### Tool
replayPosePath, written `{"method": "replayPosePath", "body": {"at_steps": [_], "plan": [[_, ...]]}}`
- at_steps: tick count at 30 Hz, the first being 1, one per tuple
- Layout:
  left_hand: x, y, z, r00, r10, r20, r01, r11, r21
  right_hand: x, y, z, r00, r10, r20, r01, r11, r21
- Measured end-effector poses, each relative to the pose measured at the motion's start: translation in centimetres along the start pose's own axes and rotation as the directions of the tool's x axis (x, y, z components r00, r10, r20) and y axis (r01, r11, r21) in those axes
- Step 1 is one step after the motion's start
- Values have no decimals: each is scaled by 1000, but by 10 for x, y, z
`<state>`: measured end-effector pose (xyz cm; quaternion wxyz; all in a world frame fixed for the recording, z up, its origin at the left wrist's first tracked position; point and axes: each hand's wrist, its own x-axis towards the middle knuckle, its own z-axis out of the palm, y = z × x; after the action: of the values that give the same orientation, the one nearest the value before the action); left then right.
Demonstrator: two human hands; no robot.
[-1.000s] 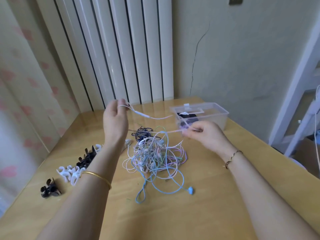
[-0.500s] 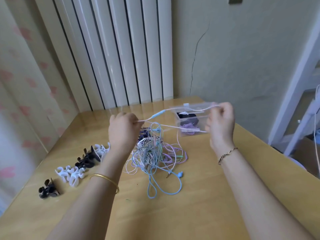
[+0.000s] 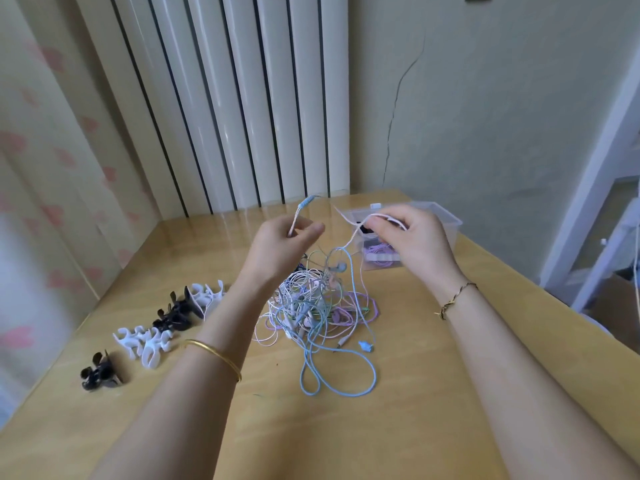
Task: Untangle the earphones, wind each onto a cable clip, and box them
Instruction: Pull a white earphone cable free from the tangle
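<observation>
Head-worn view, forward-down, close over table [image 3: 450, 393]

The earphones [image 3: 311, 306] lie heaped in the middle of the tabletop [image 3: 415, 427]. To their left, a row of cable clips [image 3: 156, 327] runs from near to far. The box [image 3: 446, 220] stands behind the heap, to the right. The left hand [image 3: 280, 244] and right hand [image 3: 412, 237] hang above the heap, the right in front of the box. A radiator [image 3: 242, 98] stands behind the tabletop.
</observation>
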<state>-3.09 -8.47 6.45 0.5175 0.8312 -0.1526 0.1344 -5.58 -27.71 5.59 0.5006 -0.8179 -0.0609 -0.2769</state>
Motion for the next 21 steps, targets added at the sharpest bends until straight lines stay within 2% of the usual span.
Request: {"method": "replayPosePath", "body": {"at_steps": [5, 8, 11, 14, 15, 16, 17, 18, 19, 20, 21], "plan": [[-2, 6, 10, 989, 24, 144, -15, 998, -62, 14, -21, 6, 992, -124, -16, 124, 992, 34], [0, 3, 14, 981, -18, 195, 14, 1000, 22, 17, -36, 5, 991, -103, -83, 119, 969, 217], [2, -4, 17, 975, -55, 215, 27, 991, 129, 18, -48, -1, 989, -29, -147, 87, 909, 408], [4, -12, 16, 979, -68, 191, 22, 971, 237, 18, -48, -7, 987, 98, -128, -8, 825, 565], [4, -15, 15, 981, -78, 178, 29, 964, 263, 16, -47, -9, 982, 152, -113, -53, 796, 603], [4, -18, 13, 983, -96, 155, 48, 957, 285, 14, -43, -11, 975, 183, -127, -77, 812, 578], [5, -22, 11, 986, -117, 123, 74, 948, 308, 13, -40, -14, 971, 169, -166, -76, 886, 458], [5, -24, 10, 988, -134, 79, 101, 937, 334, 12, -35, -17, 975, 106, -194, -59, 971, 233], [6, -27, 7, 989, -146, 29, 126, 926, 355, 10, -33, -22, 986, 35, -161, -45, 997, -60], [8, -29, 4, 988, -153, -24, 152, 917, 369, 9, -30, -26, 998, 23, -65, -45, 933, -357], [9, -31, 1, 984, -159, -84, 179, 911, 371, 6, -31, -29, 993, 96, 62, -40, 800, -599]]}}
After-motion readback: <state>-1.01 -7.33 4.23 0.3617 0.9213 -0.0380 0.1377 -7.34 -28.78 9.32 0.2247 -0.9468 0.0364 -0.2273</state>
